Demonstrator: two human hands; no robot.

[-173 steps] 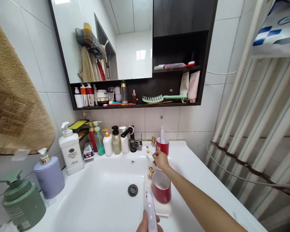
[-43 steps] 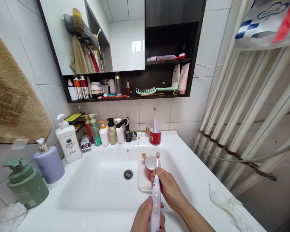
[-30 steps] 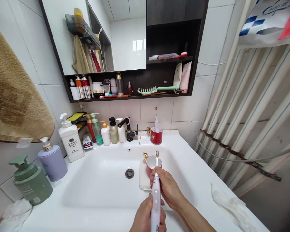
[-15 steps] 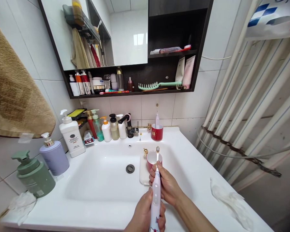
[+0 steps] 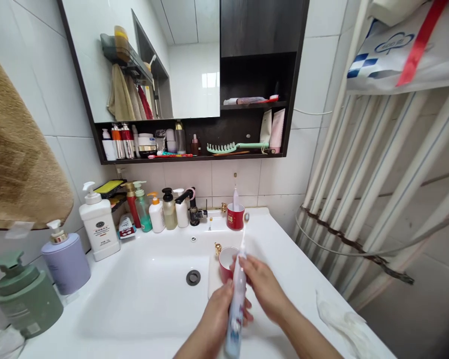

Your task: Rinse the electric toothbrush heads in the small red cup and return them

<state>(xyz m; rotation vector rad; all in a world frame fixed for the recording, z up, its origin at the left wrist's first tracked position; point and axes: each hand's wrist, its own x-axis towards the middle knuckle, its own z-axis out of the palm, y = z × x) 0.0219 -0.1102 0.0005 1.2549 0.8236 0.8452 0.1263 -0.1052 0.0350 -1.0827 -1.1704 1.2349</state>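
An electric toothbrush (image 5: 237, 294), white at the top and pale blue towards its base, is held over the near right part of the white sink (image 5: 134, 289). My left hand (image 5: 219, 306) is wrapped round the lower handle. The fingers of my right hand (image 5: 264, 286) close on the top of the handle, near the neck. The brush head points up and away, slightly right. Behind my hands, a red cup (image 5: 223, 269) with a white inside stands in the sink, partly hidden. Another red cup (image 5: 235, 218) on the back rim holds a second toothbrush (image 5: 236, 199).
A black faucet (image 5: 194, 212) rises at the back. Several pump bottles (image 5: 156, 217) line the rim, with a green one (image 5: 28, 301) near left. A crumpled white tissue (image 5: 340, 319) lies on the right rim. Above hangs a mirror cabinet (image 5: 260, 30); pipes (image 5: 359, 174) stand right.
The toothbrush has tilted, its base swinging left and its head right, and more of the pale blue base shows. My right hand has shifted slightly away from the left. The view has tilted up.
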